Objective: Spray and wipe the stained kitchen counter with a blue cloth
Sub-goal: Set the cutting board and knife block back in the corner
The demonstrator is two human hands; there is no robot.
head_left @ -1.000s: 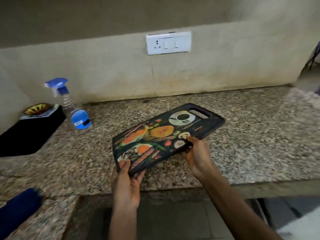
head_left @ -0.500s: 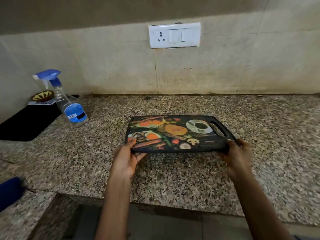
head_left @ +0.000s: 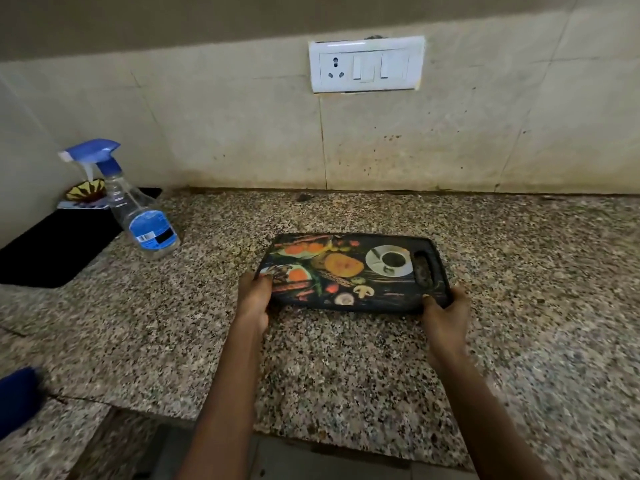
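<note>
Hands held a dark cutting board (head_left: 353,271) with food pictures, over the speckled counter (head_left: 346,358). The left hand (head_left: 254,299) had its grip curled on the near left corner. The right hand (head_left: 445,315) gripped the near right corner. The spray bottle (head_left: 138,209) stood at the back left. The blue cloth (head_left: 15,398) lay at the far left edge.

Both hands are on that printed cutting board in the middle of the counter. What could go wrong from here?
The left hand and right hand grip the cutting board only at its near corners, so it might tip or slip. Swung left, it could topple the spray bottle. The blue cloth lies far left on the counter, an awkward reach with both hands busy.
</note>
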